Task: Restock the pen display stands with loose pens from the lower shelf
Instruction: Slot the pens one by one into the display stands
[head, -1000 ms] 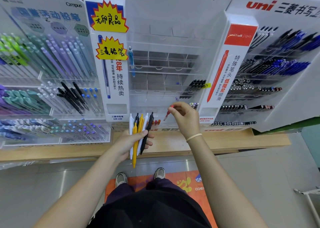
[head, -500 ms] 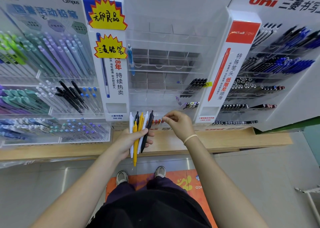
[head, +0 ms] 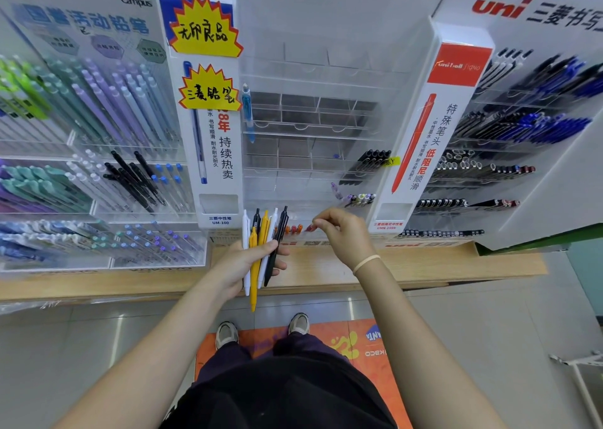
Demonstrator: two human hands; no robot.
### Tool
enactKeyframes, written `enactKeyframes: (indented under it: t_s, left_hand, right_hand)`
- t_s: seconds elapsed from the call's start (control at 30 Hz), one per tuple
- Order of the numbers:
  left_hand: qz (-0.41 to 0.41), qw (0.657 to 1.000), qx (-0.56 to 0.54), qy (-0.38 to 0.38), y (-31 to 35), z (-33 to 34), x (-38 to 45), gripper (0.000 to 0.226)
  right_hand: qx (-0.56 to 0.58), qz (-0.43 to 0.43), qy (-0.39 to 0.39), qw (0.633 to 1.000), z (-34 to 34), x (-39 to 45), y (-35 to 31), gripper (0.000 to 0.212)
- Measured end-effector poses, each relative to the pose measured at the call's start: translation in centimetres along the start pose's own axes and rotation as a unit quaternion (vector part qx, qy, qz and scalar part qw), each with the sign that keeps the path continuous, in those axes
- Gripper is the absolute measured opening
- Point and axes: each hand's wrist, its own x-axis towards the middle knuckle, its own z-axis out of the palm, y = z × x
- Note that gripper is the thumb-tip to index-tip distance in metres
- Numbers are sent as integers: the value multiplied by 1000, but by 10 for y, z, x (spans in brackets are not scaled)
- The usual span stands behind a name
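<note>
head cam (wide-angle) | looks forward-down | close to pen stands

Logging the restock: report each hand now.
Left hand: grips a bundle of pens.
Right hand: pinches a red pen at the bottom row.

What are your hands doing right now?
Left hand grips pen bundle. Right hand pinches red pen at bottom row. Nothing in the way.

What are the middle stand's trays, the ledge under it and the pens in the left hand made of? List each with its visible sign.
Stand trays: clear glossy plastic, probably acrylic; the backing shows through.
Ledge: light wood or wood-look laminate; grain lines, matte.
Pens gripped by the left hand: opaque plastic, seemingly matte; flat white, yellow and black, little glare.
</note>
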Motion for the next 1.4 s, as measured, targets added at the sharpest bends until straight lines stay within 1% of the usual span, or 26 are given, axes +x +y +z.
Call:
enactKeyframes:
  t_s: [0.07,0.17,0.27,0.37,0.47,0.57,0.63,0.67,0.7,0.73,0.8,0.83,0.9,0.97,1.03,1.13,1.2,1.27,1.33,1.37,1.4]
  left_hand:
    - [-1,1000,-3,-1,0,3,0,24]
    - [-7,1000,-11,-4,0,5,-2,23]
    - [-14,1000,-27,-6,1,7,-4,21]
    - [-19,999,-38,-7,3,10,-7,23]
    - [-20,999,-43,-10,5,13,-9,25]
    - [-14,999,-45,-13,8,16,-12,26]
    - [-6,999,-40,-16,11,20,-15,27]
    - [2,999,-35,-17,14,22,-17,29]
    - [11,999,-27,-20,19,26,-19,31]
    - [20,999,-19,-23,25,29,-21,31]
    - [39,999,-3,-38,39,39,-24,28]
    - [49,998,6,-48,47,45,-26,23]
    - [73,995,31,-62,63,57,-31,17]
    - [98,991,61,-61,80,65,-37,20]
    - [122,987,86,-57,95,69,-43,24]
    - [152,982,105,-42,110,67,-49,25]
    - [157,982,103,-32,115,63,-52,29]
    - [153,984,90,-21,115,57,-55,30]
    - [152,987,57,-9,113,53,-56,31]
    - [152,988,38,-1,111,52,-57,33]
    - [155,988,21,6,109,53,-56,35]
  right_hand:
    - [-5,0,-13,1000,4,0,3,10]
    - [-7,30,-29,999,14,2,9,10]
    - [4,53,-27,998,17,6,10,11]
    - [-22,56,-40,997,18,11,11,17]
    - [-22,67,-40,997,22,11,16,16]
    - [-54,50,-42,996,19,8,8,16]
    - [-63,16,-8,998,11,2,-6,19]
    - [-43,5,21,999,7,-1,-17,21]
    - [1,7,44,999,1,-5,-31,23]
    - [74,25,46,996,-6,-6,-45,25]
    - [218,68,-5,974,-21,-4,-72,27]
    - [255,74,-32,964,-30,-2,-82,26]
    - [269,59,-56,960,-44,5,-99,19]
    - [292,41,-56,954,-56,13,-111,12]
    - [319,33,-60,945,-65,21,-119,12]
    - [350,22,-56,935,-72,30,-131,18]
    - [417,18,-23,908,-77,35,-143,18]
    - [520,14,14,854,-85,41,-153,14]
    - [606,7,41,795,-95,47,-158,16]
    - [633,6,46,772,-99,49,-159,18]
    - [645,7,48,762,-103,50,-158,20]
